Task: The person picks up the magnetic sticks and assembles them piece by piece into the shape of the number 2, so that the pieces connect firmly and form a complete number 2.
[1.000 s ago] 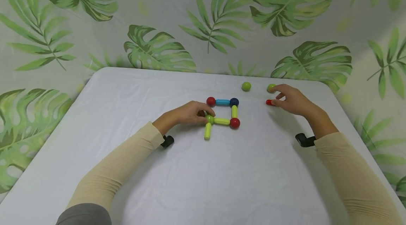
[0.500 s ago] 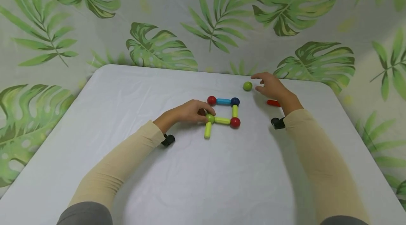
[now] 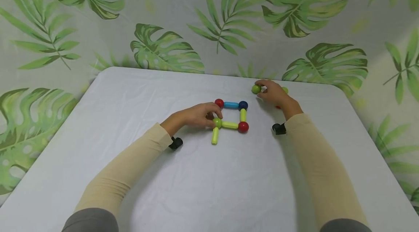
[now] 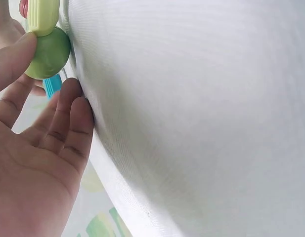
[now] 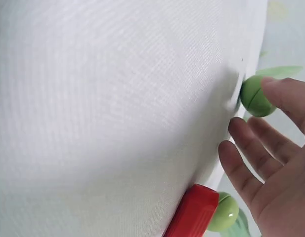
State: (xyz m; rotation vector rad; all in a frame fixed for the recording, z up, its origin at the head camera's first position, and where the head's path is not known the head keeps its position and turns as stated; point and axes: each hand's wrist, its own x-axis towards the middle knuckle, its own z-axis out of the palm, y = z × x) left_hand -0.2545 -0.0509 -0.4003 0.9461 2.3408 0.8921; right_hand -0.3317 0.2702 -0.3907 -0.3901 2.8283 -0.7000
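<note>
My left hand pinches a green ball at a corner of a magnetic ball-and-stick figure. From that ball, one yellow-green stick points toward me and another yellow-green stick runs to a red ball. A third yellow-green stick joins the red ball to a dark blue ball. A blue stick leads on to a second red ball. Farther back, my right hand has thumb and index finger around a loose green ball on the table.
Behind my right hand lie another green ball and a red stick, both partly covered in the head view. The white table ends at the back against a leaf-patterned cloth.
My right hand has left the red stick and farther green ball on the right, moving left to the other green ball and closing its fingers around it. My left hand stays at the figure.
</note>
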